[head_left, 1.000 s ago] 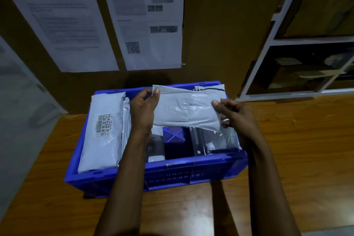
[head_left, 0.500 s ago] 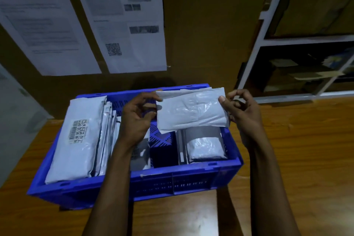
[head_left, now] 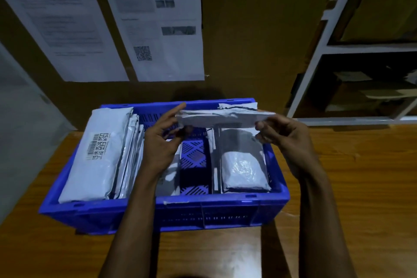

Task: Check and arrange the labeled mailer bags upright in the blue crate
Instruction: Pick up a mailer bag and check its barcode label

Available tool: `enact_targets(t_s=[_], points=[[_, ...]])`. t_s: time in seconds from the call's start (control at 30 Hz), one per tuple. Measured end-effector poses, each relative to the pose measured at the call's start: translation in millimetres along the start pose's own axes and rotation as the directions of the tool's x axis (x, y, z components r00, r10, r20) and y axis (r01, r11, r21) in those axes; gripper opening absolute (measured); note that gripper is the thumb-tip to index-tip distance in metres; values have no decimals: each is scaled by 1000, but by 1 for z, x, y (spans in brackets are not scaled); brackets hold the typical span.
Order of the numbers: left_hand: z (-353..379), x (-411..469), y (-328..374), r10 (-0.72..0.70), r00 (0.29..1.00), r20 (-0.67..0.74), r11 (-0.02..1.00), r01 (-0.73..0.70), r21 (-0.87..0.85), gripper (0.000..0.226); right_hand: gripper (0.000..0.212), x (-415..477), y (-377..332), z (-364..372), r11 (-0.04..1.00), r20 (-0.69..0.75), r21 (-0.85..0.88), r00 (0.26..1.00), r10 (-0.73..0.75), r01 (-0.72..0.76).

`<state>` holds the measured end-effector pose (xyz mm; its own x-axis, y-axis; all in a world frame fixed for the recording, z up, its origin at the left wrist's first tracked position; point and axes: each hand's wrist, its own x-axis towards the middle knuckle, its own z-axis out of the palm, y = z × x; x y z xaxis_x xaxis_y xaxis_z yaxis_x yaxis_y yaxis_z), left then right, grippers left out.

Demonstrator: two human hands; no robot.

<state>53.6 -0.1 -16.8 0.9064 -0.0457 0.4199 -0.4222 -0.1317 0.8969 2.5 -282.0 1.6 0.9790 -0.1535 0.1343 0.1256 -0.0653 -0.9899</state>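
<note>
1. The left hand [head_left: 161, 142] and right hand [head_left: 286, 140] pinch opposite ends of a white plastic mailer bag [head_left: 223, 117], level above the blue plastic crate [head_left: 225, 202].
2. Grey labelled mailer bags [head_left: 101, 158] lean at the crate's left side.
3. The crate rests on the brown wooden bench [head_left: 349, 176]; printed paper sheets [head_left: 158, 20] hang behind.

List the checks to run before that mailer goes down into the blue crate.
1. Grip: left hand and right hand each pinch an end of the held mailer: ok.
2. Its label: none visible from here: cannot tell.
3. Upright: it lies flat above the blue crate: not ok.
4. Free slot: bare floor gap shows mid-crate: ok.
5. Barcode on the left stack shows: ok.
</note>
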Motion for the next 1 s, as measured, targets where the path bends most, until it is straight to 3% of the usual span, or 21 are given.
enact_targets(t_s=[0.17, 0.5, 1.0], points=[[1, -3, 0, -137, 990, -21, 990, 137, -30, 23, 23, 2, 7, 10, 1000, -75, -16, 997, -8, 7], [10, -3, 2, -153, 987, -55, 984, 148, -98, 12, 22, -5, 5, 26, 988, -107, 139, 991, 85, -70], [6, -1, 2, -316, 949, -15, 928, 305, -212, 22, 24, -19, 8, 37, 975, -159, 187, 975, 153, -122]])
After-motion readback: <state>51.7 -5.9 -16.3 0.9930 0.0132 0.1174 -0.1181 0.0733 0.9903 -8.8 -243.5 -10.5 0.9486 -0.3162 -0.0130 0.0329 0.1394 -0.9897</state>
